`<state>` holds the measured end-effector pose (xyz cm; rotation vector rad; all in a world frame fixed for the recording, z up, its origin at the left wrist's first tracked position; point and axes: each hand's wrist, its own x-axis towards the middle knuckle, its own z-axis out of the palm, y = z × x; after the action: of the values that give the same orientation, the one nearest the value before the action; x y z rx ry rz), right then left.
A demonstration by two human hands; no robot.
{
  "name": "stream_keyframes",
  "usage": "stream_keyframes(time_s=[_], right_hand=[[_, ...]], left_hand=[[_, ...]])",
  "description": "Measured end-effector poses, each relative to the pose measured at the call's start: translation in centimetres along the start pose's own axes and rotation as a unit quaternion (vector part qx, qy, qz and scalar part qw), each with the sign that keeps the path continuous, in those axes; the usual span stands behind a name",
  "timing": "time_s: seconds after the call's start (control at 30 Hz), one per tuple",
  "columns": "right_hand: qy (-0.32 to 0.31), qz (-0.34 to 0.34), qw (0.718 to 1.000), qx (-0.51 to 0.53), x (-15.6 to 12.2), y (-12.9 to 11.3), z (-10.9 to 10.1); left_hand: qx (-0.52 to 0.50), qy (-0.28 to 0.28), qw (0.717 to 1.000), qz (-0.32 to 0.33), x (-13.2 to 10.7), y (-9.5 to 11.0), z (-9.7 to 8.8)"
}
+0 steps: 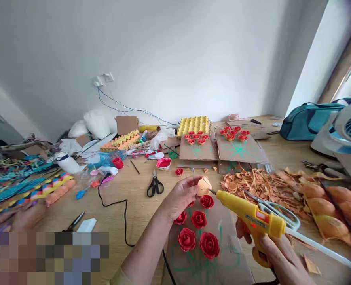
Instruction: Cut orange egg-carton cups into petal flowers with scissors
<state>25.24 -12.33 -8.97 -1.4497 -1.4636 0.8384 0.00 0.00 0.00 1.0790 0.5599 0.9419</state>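
My left hand (181,198) pinches a small orange egg-carton piece (204,184) above a cardboard sheet (222,253). My right hand (277,257) grips a yellow hot glue gun (251,215); its nozzle tip touches the orange piece. On the cardboard below lie several red paper roses (199,231) over green painted stems.
Black scissors (155,186) and a black cord (116,206) lie left of my hands. A heap of orange carton scraps (264,184) and grey-handled scissors (277,211) lie right. Two more rose cardboards (222,148), a yellow egg tray (193,124), a teal bag (308,120) and a fan (350,130) stand behind.
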Motion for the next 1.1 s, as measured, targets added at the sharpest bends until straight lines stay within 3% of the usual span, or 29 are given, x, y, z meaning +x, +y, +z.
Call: stream_keyframes(time_s=[0.1,0.2,0.33,0.5,0.9,1.1], right_hand=[[0.039,-0.017,0.999,-0.002,-0.1,-1.7,0.4],[0.039,-0.048,0.998,0.005,0.1,-2.5,0.3],[0.016,-0.075,0.997,-0.003,0.5,-2.4,0.1],[0.037,-0.074,0.997,0.01,0.6,-2.8,0.2],[-0.01,-0.103,0.994,-0.025,0.7,-2.0,-0.2],[0.029,-0.102,0.994,-0.026,0.6,-2.0,-0.2]], left_hand=[[0.005,0.005,1.0,-0.004,0.0,0.1,0.0],[0.005,0.004,1.0,-0.005,-0.1,0.2,0.0],[0.003,-0.002,1.0,0.0,-0.2,0.3,0.1],[0.002,-0.003,1.0,-0.006,-0.2,0.3,0.0],[-0.009,0.004,1.0,-0.021,-0.3,0.2,-0.3],[0.0,-0.005,1.0,-0.027,-0.2,0.0,-0.5]])
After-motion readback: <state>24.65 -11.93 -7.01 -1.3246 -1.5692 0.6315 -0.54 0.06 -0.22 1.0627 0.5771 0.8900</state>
